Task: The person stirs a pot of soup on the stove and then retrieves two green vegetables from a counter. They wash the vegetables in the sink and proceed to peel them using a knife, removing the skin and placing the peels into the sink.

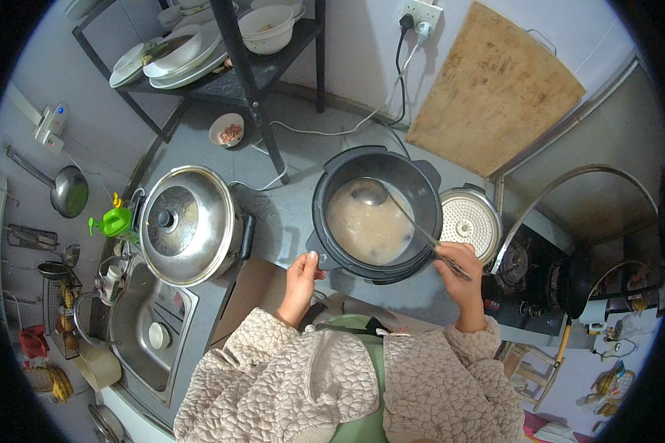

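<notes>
Before me on the grey counter stands a dark electric cooker pot [321, 183] with its top off. Cloudy, pale porridge-like liquid [360, 232] fills its lower part, with a few dark bits in it. My right hand [460, 271] grips the handle of a metal ladle [370, 192], whose bowl lies at the liquid's surface near the far side. My left hand [303, 277] holds the pot's side handle [320, 256] at the near left, thumb on top. A round, pale perforated inner lid [466, 224] lies right of the pot, partly hidden by it.
A large lidded steel pot [191, 221] stands left, beside the sink [144, 315]. Behind are a small bowl of peanuts [227, 130] and a black dish rack [210, 88]. A wooden cutting board [499, 83] leans on the wall. A gas stove [523, 293] is at right; power cords [360, 124] cross the counter.
</notes>
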`<state>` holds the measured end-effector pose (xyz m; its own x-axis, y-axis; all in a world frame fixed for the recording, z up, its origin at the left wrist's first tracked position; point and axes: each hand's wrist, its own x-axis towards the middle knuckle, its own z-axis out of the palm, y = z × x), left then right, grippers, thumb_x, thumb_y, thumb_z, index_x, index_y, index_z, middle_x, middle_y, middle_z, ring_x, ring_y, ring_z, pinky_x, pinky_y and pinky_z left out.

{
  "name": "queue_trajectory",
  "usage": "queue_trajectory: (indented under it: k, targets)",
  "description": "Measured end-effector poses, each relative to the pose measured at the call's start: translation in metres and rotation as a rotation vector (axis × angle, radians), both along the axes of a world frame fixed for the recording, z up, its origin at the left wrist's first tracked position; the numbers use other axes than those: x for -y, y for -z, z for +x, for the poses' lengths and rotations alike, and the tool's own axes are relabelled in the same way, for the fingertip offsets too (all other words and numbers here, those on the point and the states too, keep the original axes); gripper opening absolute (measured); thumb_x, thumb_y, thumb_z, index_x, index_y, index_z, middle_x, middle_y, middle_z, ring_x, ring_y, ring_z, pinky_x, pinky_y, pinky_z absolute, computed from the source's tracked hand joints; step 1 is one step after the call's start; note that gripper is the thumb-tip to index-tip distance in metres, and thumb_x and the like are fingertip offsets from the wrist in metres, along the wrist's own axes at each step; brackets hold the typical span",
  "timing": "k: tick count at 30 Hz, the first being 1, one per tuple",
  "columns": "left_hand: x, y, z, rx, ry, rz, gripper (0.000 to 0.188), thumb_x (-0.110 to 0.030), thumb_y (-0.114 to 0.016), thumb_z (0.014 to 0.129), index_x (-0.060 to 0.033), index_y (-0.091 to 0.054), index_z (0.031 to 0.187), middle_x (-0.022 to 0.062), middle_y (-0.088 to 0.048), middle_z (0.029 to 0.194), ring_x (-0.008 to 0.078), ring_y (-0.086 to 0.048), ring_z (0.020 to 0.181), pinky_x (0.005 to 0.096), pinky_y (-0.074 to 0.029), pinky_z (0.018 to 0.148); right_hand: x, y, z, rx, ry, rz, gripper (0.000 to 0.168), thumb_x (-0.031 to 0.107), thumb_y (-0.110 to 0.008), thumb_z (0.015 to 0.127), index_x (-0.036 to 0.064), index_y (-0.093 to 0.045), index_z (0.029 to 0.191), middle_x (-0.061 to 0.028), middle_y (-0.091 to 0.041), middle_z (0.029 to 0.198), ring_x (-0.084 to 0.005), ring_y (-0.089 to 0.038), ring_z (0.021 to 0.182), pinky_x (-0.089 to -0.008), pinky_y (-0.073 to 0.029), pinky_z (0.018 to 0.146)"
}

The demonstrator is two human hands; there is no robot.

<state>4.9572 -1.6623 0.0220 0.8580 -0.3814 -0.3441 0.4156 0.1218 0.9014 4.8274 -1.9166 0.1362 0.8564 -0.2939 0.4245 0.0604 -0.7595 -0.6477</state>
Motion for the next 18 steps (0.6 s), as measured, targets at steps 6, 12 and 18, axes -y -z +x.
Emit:
queue_trajectory:
  k: [6, 12, 18]
  targets:
    - [0.0, 0.002, 0.0, -0.005, 0.003, 0.011, 0.027, -0.031, -0.048, 0.088, -0.0079, -0.051, 0.073, -0.0018, -0.047, 0.065, 0.0083, -0.048, 0.058, 0.0246, -0.045, 0.058, -0.004, 0.01, 0.008, 0.021, -0.026, -0.181, 0.024, 0.004, -0.069, 0.064, 0.005, -0.063, 0.087, -0.0095, -0.061, 0.089, -0.0221, -0.056, 0.081, -0.0311, -0.039, 0.073]
    - [0.0, 0.0, 0.0, 0.025, 0.007, 0.039, 0.027, -0.031, -0.048, 0.088, -0.0094, -0.05, 0.072, -0.0034, -0.045, 0.066, 0.0069, -0.047, 0.059, 0.0247, -0.045, 0.058, -0.015, 0.016, 0.009, 0.046, 0.116, -0.005, 0.024, 0.005, -0.067, 0.068, 0.003, -0.061, 0.091, -0.0086, -0.061, 0.082, -0.0211, -0.057, 0.076, -0.0305, -0.04, 0.072]
    - [0.0, 0.0, 0.0, 0.03, 0.012, 0.025, 0.027, -0.031, -0.047, 0.089, -0.0092, -0.049, 0.072, -0.0039, -0.044, 0.066, 0.0062, -0.045, 0.06, 0.0247, -0.044, 0.059, -0.018, 0.03, 0.005, -0.009, 0.318, 0.578, 0.018, 0.009, -0.06, 0.077, -0.001, -0.057, 0.093, -0.0068, -0.06, 0.076, -0.0134, -0.056, 0.064, -0.0241, -0.043, 0.058]
